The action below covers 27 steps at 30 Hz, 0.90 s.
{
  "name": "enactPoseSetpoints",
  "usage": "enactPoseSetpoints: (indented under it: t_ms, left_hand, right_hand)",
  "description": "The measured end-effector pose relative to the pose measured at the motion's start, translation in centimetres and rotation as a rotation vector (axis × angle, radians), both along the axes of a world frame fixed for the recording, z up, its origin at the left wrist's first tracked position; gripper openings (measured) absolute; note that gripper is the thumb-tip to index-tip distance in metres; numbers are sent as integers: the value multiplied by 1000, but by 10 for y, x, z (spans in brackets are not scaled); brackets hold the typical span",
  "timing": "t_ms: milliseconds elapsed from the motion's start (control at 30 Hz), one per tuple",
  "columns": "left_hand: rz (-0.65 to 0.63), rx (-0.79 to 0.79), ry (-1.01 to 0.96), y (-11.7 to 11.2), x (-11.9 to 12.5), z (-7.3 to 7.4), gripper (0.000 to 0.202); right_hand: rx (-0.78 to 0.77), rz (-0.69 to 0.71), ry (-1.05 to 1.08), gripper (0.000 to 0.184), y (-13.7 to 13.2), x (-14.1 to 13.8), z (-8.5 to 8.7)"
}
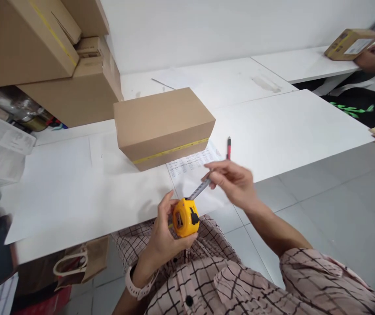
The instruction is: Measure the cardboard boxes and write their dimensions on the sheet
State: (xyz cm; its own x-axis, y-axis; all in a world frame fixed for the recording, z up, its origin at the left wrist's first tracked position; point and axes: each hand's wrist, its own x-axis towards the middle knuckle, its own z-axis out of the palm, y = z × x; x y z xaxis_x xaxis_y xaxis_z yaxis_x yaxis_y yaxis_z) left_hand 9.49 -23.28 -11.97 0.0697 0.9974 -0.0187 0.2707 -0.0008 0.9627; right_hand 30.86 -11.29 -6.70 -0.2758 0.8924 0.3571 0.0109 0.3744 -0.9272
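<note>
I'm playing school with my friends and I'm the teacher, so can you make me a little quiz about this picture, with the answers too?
1. True or false: the left hand is holding the tape measure.

2. Pick one. The right hand is pinching:
A) a paper bag
B) the pulled-out measuring strip
C) a cardboard lid

3. Fill in the colour: the box in the middle of the table has a ____ stripe along its front.

Key: 1. True. 2. B. 3. Yellow.
</note>
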Motion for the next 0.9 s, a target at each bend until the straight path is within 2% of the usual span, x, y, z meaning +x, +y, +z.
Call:
enactPoseSetpoints:
  t_ms: [67, 100, 167, 233, 300, 367, 433, 533, 600, 633, 733, 833, 900]
  left_hand:
    - [35, 44, 13, 0, -3, 1, 102]
    - [61, 58, 39, 1, -6, 2, 99]
    - [138, 76, 117, 5, -14, 7, 95]
    - [235, 102, 225, 12, -27, 13, 93]
    - [352, 120, 385, 22, -42, 18, 95]
    - [476, 108, 578, 34, -56, 21, 97]
    - [564, 51, 744, 46, -67, 23, 97]
    - [618, -19, 876, 59, -79, 20, 88]
    - [609, -6, 918, 63, -85, 16, 79]
    - [593, 32, 936, 63, -87, 14, 75]
    - [519, 279, 949, 62, -82, 9, 64]
    - [400, 566, 838, 60, -50, 9, 49]
    - [217, 627, 730, 62, -15, 10, 33]
  right_hand:
    - [-16, 20, -109, 19, -7, 0, -19]
    - [-18, -32, -171, 18, -4, 3, -27]
    - [-33, -263, -317, 23, 14, 16, -39]
    - [-60, -574, -516, 28, 42, 36, -48]
    - [-138, -714, -759, 32, 70, 56, -54]
    - [-209, -725, -952, 45, 92, 68, -57]
    - [-231, -661, -1088, 55, 106, 71, -58]
    - [-192, -541, -1201, 48, 114, 70, -60]
    - [-155, -510, -1159, 44, 116, 73, -61]
    - [-150, -505, -1072, 42, 115, 76, -61]
    - [-224, -428, -547, 37, 106, 88, -57]
    - [-278, -318, -57, 38, 87, 96, -48]
    - [-248, -334, 49, 41, 75, 94, -44]
